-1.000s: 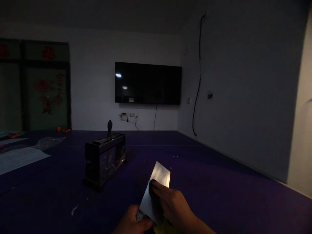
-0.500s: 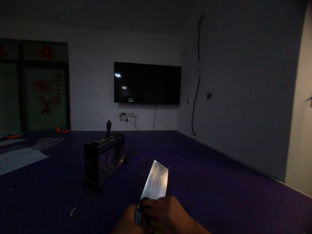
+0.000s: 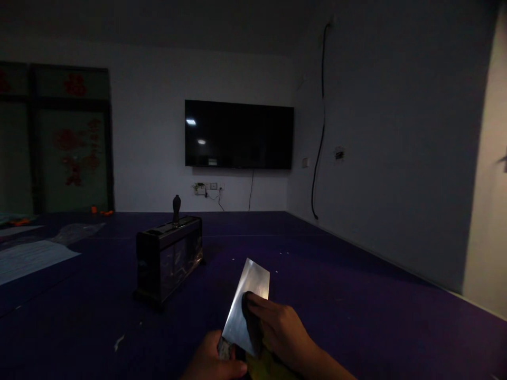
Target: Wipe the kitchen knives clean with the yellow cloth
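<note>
A broad shiny cleaver blade [image 3: 247,298] points up and away at the bottom centre of the dim view. My left hand [image 3: 212,361] is closed round the cleaver's handle at its lower end. My right hand [image 3: 277,330] lies against the blade's right face with fingers curled over a dark cloth [image 3: 253,330] pressed on the metal. A yellowish patch shows just below the hands. Ahead to the left stands a dark knife block [image 3: 168,258] with one handle [image 3: 176,208] sticking up from its top.
The surface is a dark purple cloth-covered table [image 3: 356,295] running to the walls. A black TV [image 3: 238,134] hangs on the far wall. Plastic sheets [image 3: 35,250] lie at the left, and small orange items [image 3: 101,212] lie by the far left doors.
My right hand slid down the blade to its base half a second ago, then back up onto its face. The blade has tilted slightly. The left hand stayed on the handle.
</note>
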`<state>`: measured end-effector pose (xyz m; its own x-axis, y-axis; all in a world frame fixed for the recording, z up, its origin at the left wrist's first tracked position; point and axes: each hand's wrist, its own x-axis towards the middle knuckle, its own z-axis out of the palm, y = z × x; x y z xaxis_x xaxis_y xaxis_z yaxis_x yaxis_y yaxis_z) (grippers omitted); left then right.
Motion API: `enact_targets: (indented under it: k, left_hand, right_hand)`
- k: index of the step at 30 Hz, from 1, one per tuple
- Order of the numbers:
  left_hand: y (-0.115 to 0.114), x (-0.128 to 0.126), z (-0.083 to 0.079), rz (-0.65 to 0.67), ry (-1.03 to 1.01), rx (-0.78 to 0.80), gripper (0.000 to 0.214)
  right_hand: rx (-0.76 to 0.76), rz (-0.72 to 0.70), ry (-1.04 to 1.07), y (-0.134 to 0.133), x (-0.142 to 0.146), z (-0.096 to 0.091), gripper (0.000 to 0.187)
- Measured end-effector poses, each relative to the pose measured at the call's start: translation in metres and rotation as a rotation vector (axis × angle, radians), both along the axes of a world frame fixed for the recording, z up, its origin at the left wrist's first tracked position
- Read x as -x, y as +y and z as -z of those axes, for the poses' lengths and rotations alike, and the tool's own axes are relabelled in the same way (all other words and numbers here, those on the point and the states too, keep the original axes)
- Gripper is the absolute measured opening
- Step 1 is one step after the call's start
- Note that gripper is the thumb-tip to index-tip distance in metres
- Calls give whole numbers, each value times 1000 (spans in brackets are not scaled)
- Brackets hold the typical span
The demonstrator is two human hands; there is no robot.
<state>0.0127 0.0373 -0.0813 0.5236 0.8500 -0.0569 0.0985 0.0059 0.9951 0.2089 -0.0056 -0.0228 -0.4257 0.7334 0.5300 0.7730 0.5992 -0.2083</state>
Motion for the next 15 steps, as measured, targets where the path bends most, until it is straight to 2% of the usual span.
enact_targets:
  k: [6, 10, 15]
  left_hand:
    - [0, -8, -4, -60, -74, 67, 52]
    - [-1, -5, -5, -82, -111, 83, 57]
    - [-7, 3, -12, -21, -85, 50, 52]
  right_hand:
    - [62, -253, -79, -12, 14, -8, 30]
    - [51, -281, -143, -18, 20, -12, 25]
    - [35, -285, -122, -18, 20, -12, 27]
